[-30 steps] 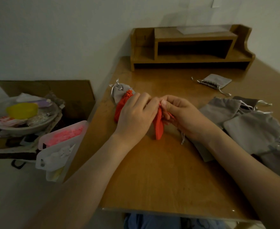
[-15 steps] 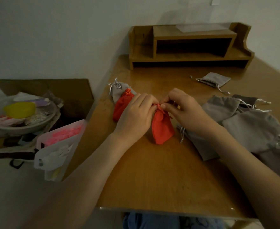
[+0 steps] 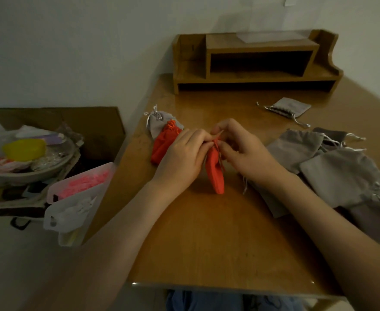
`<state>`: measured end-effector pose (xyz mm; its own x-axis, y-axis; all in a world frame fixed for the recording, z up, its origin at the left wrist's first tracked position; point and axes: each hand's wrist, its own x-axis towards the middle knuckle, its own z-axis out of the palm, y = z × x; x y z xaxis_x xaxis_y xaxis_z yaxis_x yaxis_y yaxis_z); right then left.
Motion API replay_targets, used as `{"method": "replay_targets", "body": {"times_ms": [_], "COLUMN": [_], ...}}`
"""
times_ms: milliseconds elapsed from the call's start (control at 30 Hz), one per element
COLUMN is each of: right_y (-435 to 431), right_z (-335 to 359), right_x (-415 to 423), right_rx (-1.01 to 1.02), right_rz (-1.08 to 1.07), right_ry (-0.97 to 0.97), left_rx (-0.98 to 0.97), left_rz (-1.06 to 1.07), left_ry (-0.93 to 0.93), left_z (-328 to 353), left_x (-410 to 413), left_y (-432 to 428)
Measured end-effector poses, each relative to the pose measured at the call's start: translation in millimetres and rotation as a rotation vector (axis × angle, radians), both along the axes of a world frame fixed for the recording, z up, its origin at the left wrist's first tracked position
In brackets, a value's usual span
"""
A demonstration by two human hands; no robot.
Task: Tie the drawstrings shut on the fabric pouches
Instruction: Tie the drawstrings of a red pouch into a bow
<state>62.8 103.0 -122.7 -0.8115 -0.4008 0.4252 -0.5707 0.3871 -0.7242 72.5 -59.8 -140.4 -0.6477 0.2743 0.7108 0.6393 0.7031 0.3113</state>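
Observation:
A red fabric pouch (image 3: 216,176) lies on the wooden desk (image 3: 207,239) between my hands, its gathered neck pointing away from me. My left hand (image 3: 182,158) pinches the neck and its red drawstring from the left. From the right, my right hand (image 3: 240,151) pinches the same drawstring with thumb and fingertips. A second red pouch (image 3: 162,144) with a tied cord lies just left of my left hand, on top of a tied grey pouch (image 3: 159,122).
Several grey pouches (image 3: 337,171) are heaped at the right, and one small grey pouch (image 3: 290,107) lies farther back. A wooden shelf unit (image 3: 256,61) stands against the wall. Left of the desk are plastic bins (image 3: 76,198) and a bowl of oddments (image 3: 27,158).
The red pouch has turned narrower and more edge-on between my hands. My right fingers have worked the drawstring at the neck. Both hands stay at the same spot.

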Motion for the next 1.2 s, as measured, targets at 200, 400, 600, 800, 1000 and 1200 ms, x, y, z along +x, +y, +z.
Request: {"method": "replay_targets", "body": {"times_ms": [200,400,600,800,1000,1200], "right_y": [0,2,3,0,-9,-9], "right_z": [-1,-3,0,2,-3,-6], "right_x": [-4,-7,-7,0,1,-4], "right_rx": [-0.021,0.017,-0.061,-0.191,-0.118,-0.093], "right_rz": [-0.09,-0.182,-0.275,-0.173,0.013,-0.04], "right_ry": [0.026,0.031,-0.063,-0.211,-0.317,-0.223], "left_rx": [0.075,0.059,-0.01,0.058,0.364,0.202], "left_rz": [0.071,0.165,0.244,0.186,0.149,0.096], "left_ry": [-0.163,-0.052,-0.028,-0.14,-0.487,-0.49], "left_z": [2,4,6,10,16,12], "left_x": [3,2,1,7,4,8], "left_y": [1,-2,-4,-11,-13,-12]}}
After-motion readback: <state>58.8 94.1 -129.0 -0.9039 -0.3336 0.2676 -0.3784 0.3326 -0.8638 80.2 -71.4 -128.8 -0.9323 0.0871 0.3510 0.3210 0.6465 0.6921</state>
